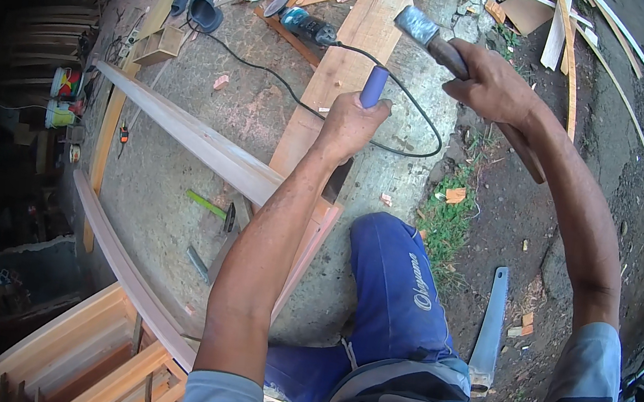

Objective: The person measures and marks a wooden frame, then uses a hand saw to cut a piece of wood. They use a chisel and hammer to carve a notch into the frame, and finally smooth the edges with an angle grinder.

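We grip purple-handled tool [373, 86] over plank [339, 75], left hand [356, 127] wrapped round it; right hand [493, 85] clamped on mallet [419, 27]. Off-centre blow could bruise our left thumb; looped cord [408, 155] nearby could snag.

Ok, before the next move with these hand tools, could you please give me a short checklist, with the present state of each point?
1. Left hand closed round the purple-handled chisel: ok.
2. Right hand gripping the wooden-handled hammer by its shaft: ok.
3. Chisel's cutting edge set against wood: cannot tell; the hand and forearm hide too much.
4. Power cord of the angle grinder well away from the work: not ok; it loops close around the left hand.
5. Handsaw out of the way: ok; it lies on the ground, apart from both hands.
6. Gloves worn: not ok; both hands are bare.
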The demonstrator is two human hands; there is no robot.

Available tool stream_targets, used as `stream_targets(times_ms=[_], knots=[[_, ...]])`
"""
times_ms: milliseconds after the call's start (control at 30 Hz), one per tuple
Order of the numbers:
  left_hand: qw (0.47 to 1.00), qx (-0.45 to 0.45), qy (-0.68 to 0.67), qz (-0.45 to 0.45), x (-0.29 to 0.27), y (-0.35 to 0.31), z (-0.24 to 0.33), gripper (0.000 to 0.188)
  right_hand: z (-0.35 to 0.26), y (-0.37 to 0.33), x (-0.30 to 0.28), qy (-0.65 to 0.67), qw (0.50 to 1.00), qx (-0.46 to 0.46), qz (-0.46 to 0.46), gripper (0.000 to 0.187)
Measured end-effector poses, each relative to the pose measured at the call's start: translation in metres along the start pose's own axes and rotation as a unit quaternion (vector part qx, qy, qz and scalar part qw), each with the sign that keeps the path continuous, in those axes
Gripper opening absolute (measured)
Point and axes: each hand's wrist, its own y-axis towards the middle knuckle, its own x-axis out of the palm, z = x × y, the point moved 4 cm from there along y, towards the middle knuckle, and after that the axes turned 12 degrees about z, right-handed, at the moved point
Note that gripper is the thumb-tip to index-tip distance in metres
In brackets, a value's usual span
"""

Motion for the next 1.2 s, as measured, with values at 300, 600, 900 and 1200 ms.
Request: stream_targets(times_ms=[300, 600, 900, 1200], knots=[[0.999, -0.031, 0.031, -0.003, -0.003, -0.008, -0.004, 0.033, -0.020, -0.018, 0.002, -0.083, 0.984, -0.017, -0.159, 0.024], [1.000, 0.001, 0.021, 0.002, -0.003, -0.008, -0.006, 0.034, -0.006, -0.013, 0.025, 0.063, 0.992, -0.011, -0.108, 0.023], [0.999, -0.018, 0.032, 0.006, -0.007, -0.012, -0.011, 0.033, -0.009, -0.005, -0.018, 0.337, 0.891, 0.153, 0.264, 0.027], [0.999, -0.034, 0.004, 0.024, -0.014, -0.015, -0.023, 0.034, 0.000, -0.007, -0.010, 0.190, 0.969, 0.121, 0.103, 0.025]])
